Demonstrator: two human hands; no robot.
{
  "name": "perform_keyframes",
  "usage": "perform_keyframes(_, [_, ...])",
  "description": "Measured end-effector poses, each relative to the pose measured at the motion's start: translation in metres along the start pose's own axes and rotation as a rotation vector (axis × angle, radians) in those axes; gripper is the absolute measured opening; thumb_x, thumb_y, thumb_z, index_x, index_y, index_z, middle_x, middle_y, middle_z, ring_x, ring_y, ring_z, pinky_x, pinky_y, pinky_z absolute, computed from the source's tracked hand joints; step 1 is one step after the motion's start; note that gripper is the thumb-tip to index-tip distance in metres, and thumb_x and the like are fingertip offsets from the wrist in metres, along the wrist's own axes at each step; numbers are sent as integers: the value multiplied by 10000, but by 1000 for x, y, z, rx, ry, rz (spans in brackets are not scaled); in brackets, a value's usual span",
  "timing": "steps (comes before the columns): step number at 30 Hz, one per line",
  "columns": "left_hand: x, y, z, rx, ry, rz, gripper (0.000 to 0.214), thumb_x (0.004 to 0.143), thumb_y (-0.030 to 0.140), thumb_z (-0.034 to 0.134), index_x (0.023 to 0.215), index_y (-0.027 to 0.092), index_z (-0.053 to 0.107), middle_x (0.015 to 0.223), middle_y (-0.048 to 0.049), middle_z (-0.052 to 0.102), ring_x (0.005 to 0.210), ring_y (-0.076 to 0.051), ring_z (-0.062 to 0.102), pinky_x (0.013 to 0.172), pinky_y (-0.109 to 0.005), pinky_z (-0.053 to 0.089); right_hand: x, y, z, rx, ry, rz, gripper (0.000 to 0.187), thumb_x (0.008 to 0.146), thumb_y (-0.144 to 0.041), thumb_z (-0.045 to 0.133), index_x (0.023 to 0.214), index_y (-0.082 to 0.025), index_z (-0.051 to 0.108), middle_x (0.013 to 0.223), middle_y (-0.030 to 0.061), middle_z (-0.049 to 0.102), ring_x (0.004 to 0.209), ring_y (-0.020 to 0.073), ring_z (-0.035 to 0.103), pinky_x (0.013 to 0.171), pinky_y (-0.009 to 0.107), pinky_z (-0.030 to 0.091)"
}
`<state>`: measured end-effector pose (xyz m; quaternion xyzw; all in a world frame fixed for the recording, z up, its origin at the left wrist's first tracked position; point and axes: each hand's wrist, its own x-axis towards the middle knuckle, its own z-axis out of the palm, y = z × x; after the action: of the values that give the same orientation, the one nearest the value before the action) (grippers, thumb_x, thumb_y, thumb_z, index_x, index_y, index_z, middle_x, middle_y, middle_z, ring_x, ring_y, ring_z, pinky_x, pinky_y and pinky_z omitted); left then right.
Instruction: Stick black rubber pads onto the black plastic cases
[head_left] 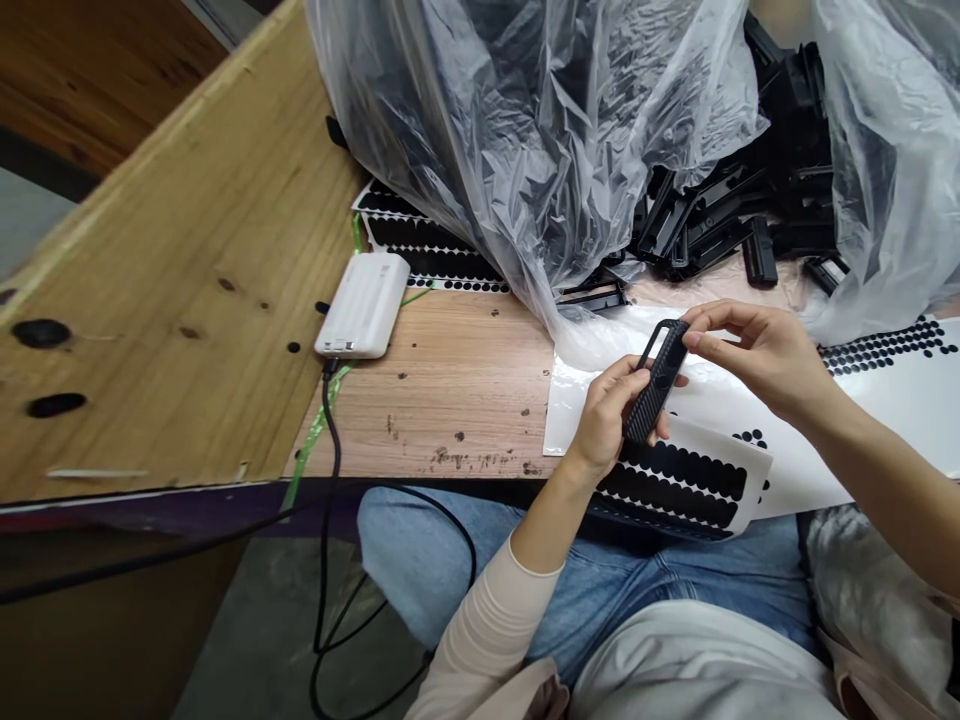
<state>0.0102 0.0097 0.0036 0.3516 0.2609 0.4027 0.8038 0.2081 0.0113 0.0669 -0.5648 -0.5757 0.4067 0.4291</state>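
Note:
My left hand (611,415) is closed around the lower end of a long black plastic part (658,378) with a ribbed face and a loop at its top. My right hand (757,350) pinches the part's upper end with fingertips pressed to it. Both hands hover over a white backing sheet (690,480) that carries rows of round black adhesive pads and curls over the table's front edge.
A clear plastic bag (540,130) of black parts lies behind, with loose black plastic parts (742,210) spilling at the right. More pad sheets (892,350) lie right and under the bag. A white power bank (364,305) with black cable sits left, by an upright wooden board (172,290).

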Motion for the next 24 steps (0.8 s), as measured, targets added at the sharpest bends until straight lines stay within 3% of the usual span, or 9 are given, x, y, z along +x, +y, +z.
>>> perform_keyframes(4, [0, 0, 0, 4, -1, 3, 351, 954, 500, 674, 1022, 161, 609, 1070, -137, 825, 476, -125, 663, 394, -227, 446, -1, 0, 1, -74, 20, -58, 156, 932, -393, 829, 900, -246, 788, 1082, 67, 787, 1085, 275, 746, 955, 452, 653])
perform_keyframes(7, [0, 0, 1, 9, 7, 2, 358, 953, 508, 675, 1024, 165, 602, 1067, -131, 823, 471, -121, 660, 396, -224, 446, -5, -3, 4, -296, 95, -176, 141, 949, -401, 807, 933, -263, 781, 1259, 105, 747, 1249, 348, 694, 1024, 548, 626])
perform_keyframes(10, [-1, 0, 1, 28, 23, -2, 355, 958, 512, 675, 1030, 175, 592, 1065, -120, 821, 475, -118, 663, 408, -220, 455, -9, -6, 8, -566, 209, -311, 270, 936, -431, 825, 1172, -305, 786, 1523, 134, 607, 1472, 422, 530, 1164, 636, 515])
perform_keyframes(12, [-2, -1, 0, 47, 24, -8, 350, 962, 513, 676, 1029, 180, 587, 1059, -112, 819, 478, -118, 666, 412, -220, 460, -7, -4, 6, -610, 150, -332, 442, 960, -475, 797, 1370, -325, 726, 1532, 144, 595, 1473, 414, 529, 1195, 633, 485])
perform_keyframes(15, [-2, -3, -1, 57, 16, -1, 341, 972, 511, 668, 1012, 185, 577, 1043, -97, 808, 481, -120, 666, 405, -219, 455, 14, 11, -10, -640, 116, -229, 459, 1041, -531, 663, 1434, -295, 687, 1441, 148, 670, 1374, 387, 602, 1157, 612, 506])
perform_keyframes(17, [-1, -4, -1, 54, 14, 14, 345, 985, 518, 661, 1016, 188, 565, 1040, -81, 792, 497, -117, 669, 415, -219, 464, 38, 28, -29, -760, 280, -89, 485, 1063, -516, 607, 1442, -221, 673, 1442, 190, 682, 1365, 420, 588, 1153, 647, 470])
perform_keyframes(19, [-1, -4, 0, 53, 27, 23, 378, 995, 549, 670, 1073, 200, 550, 1031, -54, 764, 529, -120, 681, 443, -224, 490, 64, 46, -51, -939, 423, 81, 641, 1010, -498, 683, 1494, -83, 616, 1475, 295, 643, 1406, 504, 529, 1164, 697, 407])
perform_keyframes(21, [-1, -3, 2, 55, 64, 40, 438, 986, 583, 710, 1150, 214, 541, 1031, -21, 719, 568, -116, 689, 481, -232, 521, 83, 60, -70, -1037, 428, 275, 702, 966, -439, 739, 1497, -2, 601, 1423, 354, 663, 1368, 539, 560, 1125, 685, 422])
perform_keyframes(24, [-1, -3, 4, 64, 120, 56, 477, 958, 589, 772, 1154, 203, 571, 1033, -5, 662, 651, -110, 692, 560, -245, 572, 88, 64, -89, -994, 414, 365, 567, 943, -324, 747, 1437, -53, 687, 1276, 295, 761, 1233, 473, 687, 1074, 607, 480])
